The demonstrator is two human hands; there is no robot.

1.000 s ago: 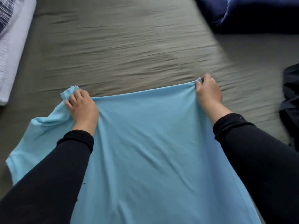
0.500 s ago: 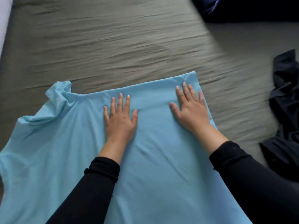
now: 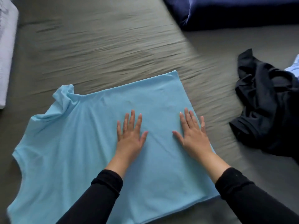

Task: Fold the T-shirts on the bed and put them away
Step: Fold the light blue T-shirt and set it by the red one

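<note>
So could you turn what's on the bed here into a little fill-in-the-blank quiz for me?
1. Both hands lie flat on the ______ T-shirt.
2. The left hand and the right hand have their fingers ______, gripping nothing.
3. The crumpled dark garment lies to the ______ of the T-shirt, on the grey bed sheet.
4. The bunched-up sleeve sits at the shirt's far ______ corner.

Missing words: light blue; straight; right; left

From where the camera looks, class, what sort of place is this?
Probably a bedroom: a bed sheet underlies the light blue T-shirt, with a dark blue pillow and a dark garment nearby.
</note>
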